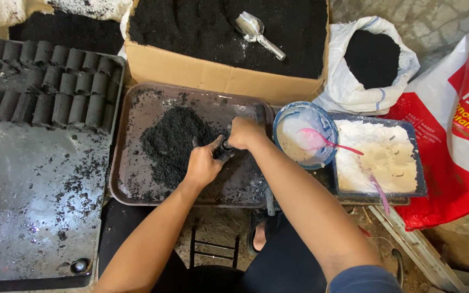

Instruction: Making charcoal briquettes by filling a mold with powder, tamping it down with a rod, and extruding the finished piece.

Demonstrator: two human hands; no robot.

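item: small dark tube [226, 146], centre of frame, over brown tray [137, 184]; left hand [202, 165] and right hand [243, 133] both clenched on it. risk: black powder [172, 144] probably spilling if tilted.

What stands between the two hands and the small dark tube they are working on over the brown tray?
Nothing visible. The left hand and right hand both already touch the small dark tube, above the brown tray beside the black powder pile.

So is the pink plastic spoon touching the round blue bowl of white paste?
Touching: the head view shows the pink spoon lying inside the blue bowl, handle across its rim.
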